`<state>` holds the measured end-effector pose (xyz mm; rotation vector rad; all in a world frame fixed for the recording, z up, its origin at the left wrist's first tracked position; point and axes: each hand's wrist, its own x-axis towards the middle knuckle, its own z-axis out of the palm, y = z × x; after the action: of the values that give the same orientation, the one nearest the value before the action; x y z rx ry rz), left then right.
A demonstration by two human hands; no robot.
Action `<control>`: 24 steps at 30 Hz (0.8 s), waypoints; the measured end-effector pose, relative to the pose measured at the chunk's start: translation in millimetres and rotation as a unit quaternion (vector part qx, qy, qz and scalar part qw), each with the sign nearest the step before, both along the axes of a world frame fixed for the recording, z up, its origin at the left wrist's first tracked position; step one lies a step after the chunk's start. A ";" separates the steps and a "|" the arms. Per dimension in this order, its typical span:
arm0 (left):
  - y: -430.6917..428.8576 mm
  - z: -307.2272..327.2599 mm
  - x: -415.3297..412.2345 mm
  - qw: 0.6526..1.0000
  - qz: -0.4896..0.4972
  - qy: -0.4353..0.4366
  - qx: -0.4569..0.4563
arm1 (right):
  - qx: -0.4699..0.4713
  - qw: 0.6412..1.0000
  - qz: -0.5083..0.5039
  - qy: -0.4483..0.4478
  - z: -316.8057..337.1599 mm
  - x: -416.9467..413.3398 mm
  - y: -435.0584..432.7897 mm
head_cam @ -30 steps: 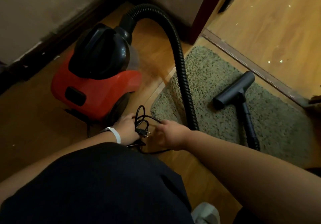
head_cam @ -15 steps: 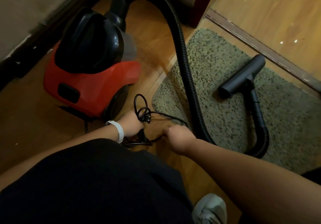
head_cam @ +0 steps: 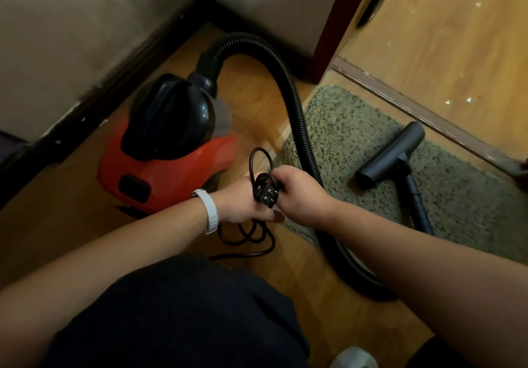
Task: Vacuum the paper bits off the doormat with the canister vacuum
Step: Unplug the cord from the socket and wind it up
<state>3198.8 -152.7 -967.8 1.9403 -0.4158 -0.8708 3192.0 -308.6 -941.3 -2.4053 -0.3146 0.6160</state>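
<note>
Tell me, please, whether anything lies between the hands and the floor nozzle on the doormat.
Yes: the ribbed black hose runs over the doormat edge, between both hands and the floor nozzle. The left hand and right hand also hold the bundled power cord.

Wood floor point(head_cam: 251, 102) here, orange-brown planks. The red and black canister vacuum point(head_cam: 171, 165) is parked on it near the corner baseboard point(head_cam: 120, 82). A shaggy green doormat point(head_cam: 357, 139) is laid just beside it, up against the threshold strip point(head_cam: 414, 110). A few loops of black power cord point(head_cam: 251, 239) are draped on the boards by the vacuum. Small white paper bits point(head_cam: 468, 99) are scattered past the threshold.
</note>
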 end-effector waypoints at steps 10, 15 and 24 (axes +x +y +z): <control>33.0 62.8 35.8 0.968 0.138 -0.186 0.094 | 0.110 0.988 -0.083 -0.070 56.9 36.2 17.9; 66.2 116.6 79.0 0.884 0.215 -0.296 0.293 | 0.119 0.979 -0.069 -0.148 80.8 69.2 45.1; 98.8 129.9 94.9 0.836 0.194 -0.248 0.450 | 0.010 0.994 -0.055 -0.095 45.0 118.1 44.0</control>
<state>3293.7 -54.0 -837.9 3.0020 0.1677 -0.2593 3310.1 -264.6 -896.3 -2.4478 -0.2652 0.3333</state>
